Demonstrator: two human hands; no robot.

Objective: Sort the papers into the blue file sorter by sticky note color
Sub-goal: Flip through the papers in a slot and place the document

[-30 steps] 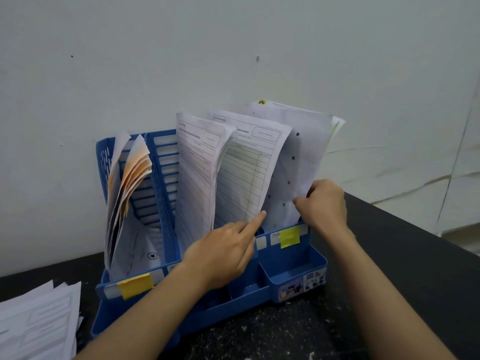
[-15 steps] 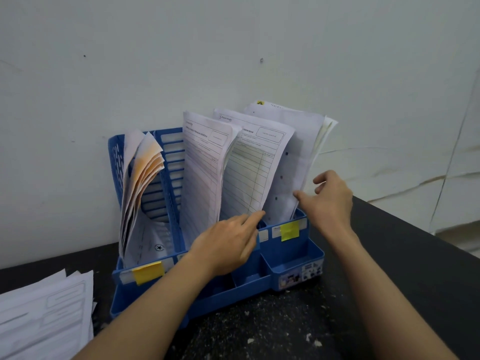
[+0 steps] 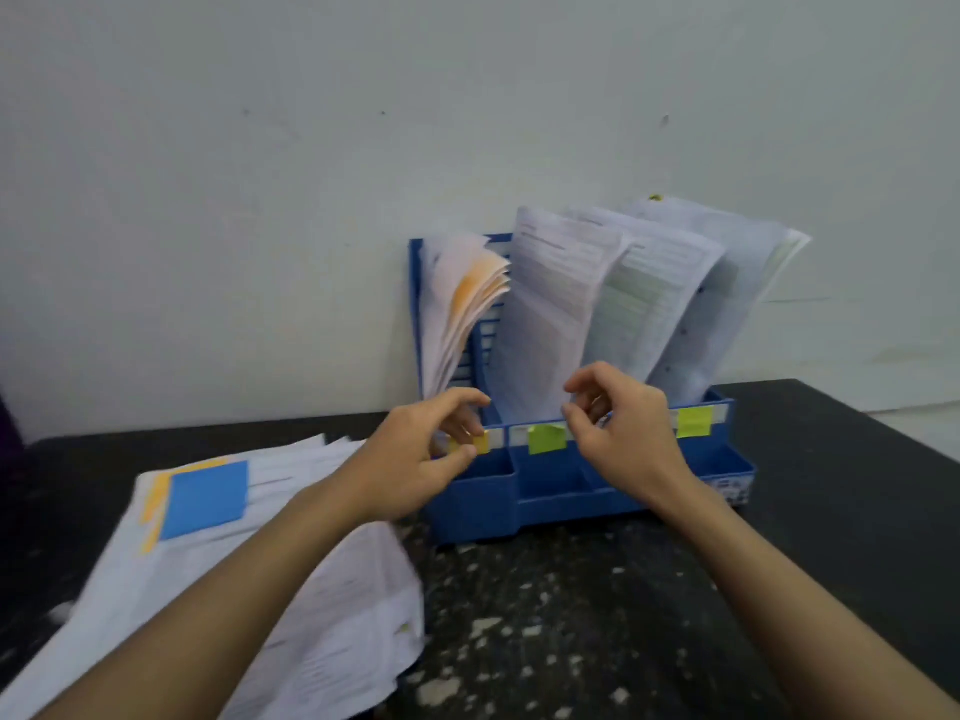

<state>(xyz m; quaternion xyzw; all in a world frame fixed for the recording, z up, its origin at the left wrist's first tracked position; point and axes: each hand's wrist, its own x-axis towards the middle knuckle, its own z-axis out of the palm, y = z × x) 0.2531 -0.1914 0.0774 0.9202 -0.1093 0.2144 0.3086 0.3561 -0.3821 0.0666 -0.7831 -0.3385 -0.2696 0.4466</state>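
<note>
The blue file sorter stands against the wall with papers upright in its slots: an orange-edged bunch on the left, white forms in the middle, more sheets on the right. Its front rail carries an orange-yellow note, a green note and a yellow-green note. My left hand hovers in front of the left slot, fingers loosely curled, holding nothing. My right hand hovers before the middle slot, also empty. A pile of papers lies at the left, topped by a blue sticky note.
The sorter and pile sit on a black speckled counter that ends at a white wall. The counter's right edge runs diagonally behind the sorter.
Both hands have let go of the papers in the sorter and drawn back toward me. The view has swung left, bringing the paper pile with its blue note into sight.
</note>
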